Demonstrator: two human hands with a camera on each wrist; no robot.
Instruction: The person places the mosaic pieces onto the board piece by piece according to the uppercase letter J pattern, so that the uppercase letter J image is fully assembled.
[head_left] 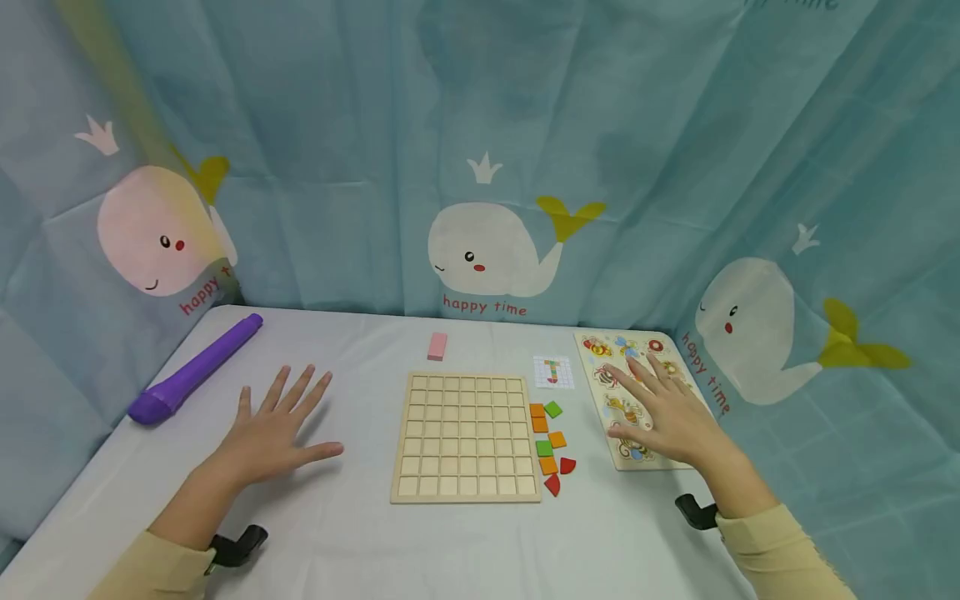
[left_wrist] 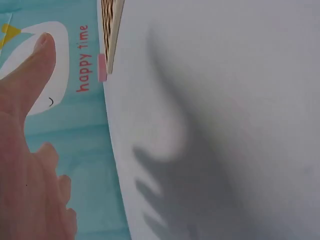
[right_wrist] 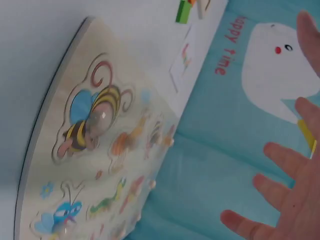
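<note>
My left hand [head_left: 268, 433] hovers over the white table with its fingers spread, holding nothing; its shadow falls below it in the left wrist view. My right hand [head_left: 667, 412], fingers also spread, is above the wooden insect puzzle board [head_left: 624, 433] and hides part of it. Between the hands lies a wooden grid board [head_left: 471, 437] with bare square cells. Along its right edge are several orange squares [head_left: 557, 439], green squares [head_left: 552, 409] and two red quarter-round pieces [head_left: 567, 466]. A small pattern card [head_left: 553, 372] lies behind them.
A pink block [head_left: 437, 346] sits behind the grid board. A purple, tapered stick-like object [head_left: 197, 371] lies at the table's left edge. A blue-green curtain [head_left: 337, 167] with whale prints hangs along the back and sides of the white table [head_left: 360, 550].
</note>
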